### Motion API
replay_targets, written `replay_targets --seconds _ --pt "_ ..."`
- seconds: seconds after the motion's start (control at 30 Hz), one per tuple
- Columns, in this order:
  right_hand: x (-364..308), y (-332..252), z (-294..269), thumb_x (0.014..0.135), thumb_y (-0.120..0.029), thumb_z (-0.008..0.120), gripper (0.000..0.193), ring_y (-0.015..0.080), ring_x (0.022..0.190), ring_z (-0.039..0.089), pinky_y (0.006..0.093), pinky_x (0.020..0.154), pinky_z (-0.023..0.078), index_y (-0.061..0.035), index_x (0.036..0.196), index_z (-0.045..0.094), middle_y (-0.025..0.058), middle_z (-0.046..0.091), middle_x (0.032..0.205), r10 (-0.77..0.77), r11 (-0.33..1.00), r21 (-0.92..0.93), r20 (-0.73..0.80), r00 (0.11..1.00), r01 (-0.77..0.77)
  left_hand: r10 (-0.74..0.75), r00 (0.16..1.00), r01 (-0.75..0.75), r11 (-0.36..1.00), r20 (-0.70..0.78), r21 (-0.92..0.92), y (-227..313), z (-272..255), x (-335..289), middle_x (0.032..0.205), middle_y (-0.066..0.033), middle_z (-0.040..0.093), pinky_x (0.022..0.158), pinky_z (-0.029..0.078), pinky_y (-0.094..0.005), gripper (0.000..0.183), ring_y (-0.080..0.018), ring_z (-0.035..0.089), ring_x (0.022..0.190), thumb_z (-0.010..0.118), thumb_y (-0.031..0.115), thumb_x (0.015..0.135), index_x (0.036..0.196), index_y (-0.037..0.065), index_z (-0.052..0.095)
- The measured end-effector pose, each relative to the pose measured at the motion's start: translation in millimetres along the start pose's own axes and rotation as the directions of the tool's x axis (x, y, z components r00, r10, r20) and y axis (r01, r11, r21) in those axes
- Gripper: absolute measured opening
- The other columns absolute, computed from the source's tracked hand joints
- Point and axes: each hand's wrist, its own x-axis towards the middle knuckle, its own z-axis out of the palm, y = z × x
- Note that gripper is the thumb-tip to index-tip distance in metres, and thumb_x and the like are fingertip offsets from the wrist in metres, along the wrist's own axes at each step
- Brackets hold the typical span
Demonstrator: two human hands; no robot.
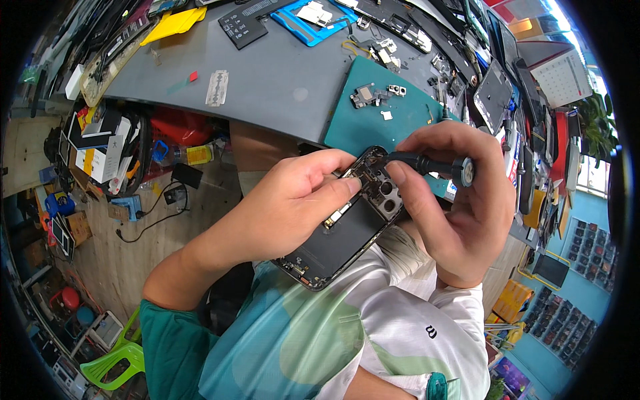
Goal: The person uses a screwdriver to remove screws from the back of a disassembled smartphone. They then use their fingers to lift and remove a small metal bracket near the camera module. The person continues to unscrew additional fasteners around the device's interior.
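Observation:
My left hand (293,200) grips an opened smartphone (337,243) by its left edge, thumb on the inner parts, over my lap. The phone lies tilted with its dark battery and metal brackets showing. My right hand (470,207) is closed around a black screwdriver (427,165) with a round end cap, held between thumb and fingers. Its tip points at the phone's upper end; the fingers and the small parts partly hide where it touches. Just beyond, small camera modules and metal parts (373,95) lie on a green mat (347,120).
On the grey table (287,67) are a razor blade (217,88), a loose battery (243,23), a blue frame (307,30) and a yellow sheet (173,25). Phone parts crowd the right side. A green stool (117,363) and a cluttered open bag (110,150) stand on the floor at left.

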Motion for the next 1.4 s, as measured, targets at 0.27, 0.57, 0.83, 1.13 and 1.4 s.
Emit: replay_targets --seconds 0.27,0.57,0.83,1.13,1.4 --pt "7.6 0.1 2.0 0.079 0.009 0.09 0.041 0.0233 0.088 0.078 0.0309 0.074 0.061 0.0055 0.114 0.069 0.0142 0.075 0.102 -0.152 0.978 -0.141 0.006 0.988 0.151 -0.027 1.0 0.027 0.999 -0.003 0.026 0.5 -1.4 0.6 0.112 -0.0051 0.078 0.079 0.056 -0.0215 0.033 -0.0036 0.069 0.093 0.059 0.014 0.113 0.14 -0.004 0.063" --pt "16.4 -6.6 -7.0 0.073 0.001 0.096 0.044 0.0236 0.07 0.068 0.0331 0.062 0.055 0.003 0.109 0.07 0.0136 0.071 0.086 -0.205 0.931 -0.275 0.157 0.966 0.242 -0.015 1.0 0.014 0.998 0.004 0.055 -2.8 -3.2 2.3 0.107 -0.001 0.075 0.077 0.055 -0.021 0.029 -0.0025 0.067 0.09 0.057 0.012 0.113 0.136 -0.002 0.065" --pt "27.5 -8.2 -10.2 0.077 -0.005 0.095 0.043 0.0265 0.078 0.075 0.0331 0.069 0.059 0.0046 0.111 0.069 0.0153 0.075 0.095 -0.227 0.928 -0.239 0.241 0.944 0.284 -0.002 1.0 0.002 1.0 -0.007 0.001 -2.4 -1.9 0.0 0.107 -0.0011 0.075 0.078 0.055 -0.0211 0.027 -0.0027 0.068 0.091 0.057 0.012 0.113 0.134 -0.003 0.065" --pt "28.2 -8.4 -10.0 0.077 -0.009 0.096 0.044 0.0257 0.081 0.077 0.0336 0.072 0.061 0.0041 0.11 0.07 0.0139 0.077 0.097 -0.245 0.892 -0.326 0.231 0.942 0.312 0.025 1.0 -0.025 0.999 -0.001 0.032 -4.7 -2.6 2.0 0.109 -0.0026 0.075 0.081 0.056 -0.0218 0.029 -0.0028 0.068 0.094 0.058 0.012 0.113 0.137 -0.003 0.064" --pt "26.8 -9.2 -16.9 0.078 -0.006 0.094 0.042 0.0286 0.083 0.077 0.0341 0.073 0.061 0.0041 0.11 0.069 0.0153 0.076 0.099 -0.216 0.907 -0.305 0.252 0.943 0.29 -0.03 0.999 0.03 0.999 0.033 0.014 1.2 -1.7 2.6 0.111 -0.0026 0.076 0.081 0.056 -0.022 0.029 -0.0036 0.069 0.094 0.057 0.012 0.113 0.136 -0.003 0.065"
